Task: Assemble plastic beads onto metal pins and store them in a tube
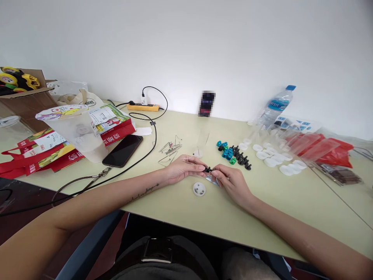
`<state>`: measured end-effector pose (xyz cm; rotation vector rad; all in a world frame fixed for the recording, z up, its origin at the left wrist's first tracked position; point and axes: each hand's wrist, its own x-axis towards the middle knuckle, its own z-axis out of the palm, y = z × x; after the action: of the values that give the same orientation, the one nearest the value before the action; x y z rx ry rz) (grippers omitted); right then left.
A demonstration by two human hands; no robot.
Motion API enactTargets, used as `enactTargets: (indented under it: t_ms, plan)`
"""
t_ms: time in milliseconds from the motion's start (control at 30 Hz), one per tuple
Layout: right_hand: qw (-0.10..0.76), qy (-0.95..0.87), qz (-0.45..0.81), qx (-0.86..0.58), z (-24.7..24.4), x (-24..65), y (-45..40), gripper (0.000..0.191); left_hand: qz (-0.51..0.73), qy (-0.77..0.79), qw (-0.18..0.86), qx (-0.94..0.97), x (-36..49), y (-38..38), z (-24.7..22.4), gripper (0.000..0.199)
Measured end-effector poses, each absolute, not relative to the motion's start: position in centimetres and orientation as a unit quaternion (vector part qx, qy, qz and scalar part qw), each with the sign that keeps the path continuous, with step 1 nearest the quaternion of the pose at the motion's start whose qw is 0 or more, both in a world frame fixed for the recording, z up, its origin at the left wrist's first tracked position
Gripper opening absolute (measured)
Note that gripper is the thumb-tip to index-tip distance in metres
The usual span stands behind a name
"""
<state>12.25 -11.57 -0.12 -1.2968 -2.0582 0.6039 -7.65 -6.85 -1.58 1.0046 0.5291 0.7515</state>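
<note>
My left hand (183, 169) and my right hand (231, 182) meet over the table, both closed at the fingertips around a small black part (208, 170). A thin bent wire (186, 160) shows along my left fingers; whether it joins the black part I cannot tell. Beneath my hands is a small clear bag (212, 179), and what looks like a coil spring (217, 181) is beside my right fingers. Nearer me stands a round white cap (199, 193) with several tiny metal pieces inside. Another white cap (197, 152) sits just beyond my left hand.
Bent wire pieces (170, 147) lie left of centre. Blue pieces (227, 154), black pieces (241, 158) and white discs (269, 155) spread to the right. A phone (122, 151), plastic cup (83, 134), black cable (155, 136), power strip (145, 107) and water bottle (278, 105) surround the work area.
</note>
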Motion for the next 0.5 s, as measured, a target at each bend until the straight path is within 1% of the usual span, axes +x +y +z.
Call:
enactTargets:
  t_ms: [100, 200, 333, 433, 500]
  plan:
    - [0.336, -0.763, 0.223, -0.505, -0.31, 12.25, -11.52, 0.023, 0.361, 0.248, 0.776, 0.454, -7.63, -6.82, -1.60, 0.031]
    - [0.336, -0.763, 0.225, -0.504, -0.29, 12.23, -11.56, 0.024, 0.357, 0.249, 0.776, 0.457, -7.64, -6.84, -1.56, 0.033]
    - [0.312, -0.781, 0.234, -0.489, 0.00, 12.20, -11.65, 0.036, 0.342, 0.244, 0.778, 0.468, -7.66, -6.84, -1.53, 0.032]
    - [0.320, -0.770, 0.232, -0.501, -0.07, 12.22, -11.60, 0.027, 0.353, 0.239, 0.778, 0.462, -7.62, -6.76, -1.62, 0.029]
    - [0.324, -0.765, 0.231, -0.506, -0.13, 12.24, -11.57, 0.025, 0.358, 0.236, 0.779, 0.458, -7.61, -6.74, -1.64, 0.028]
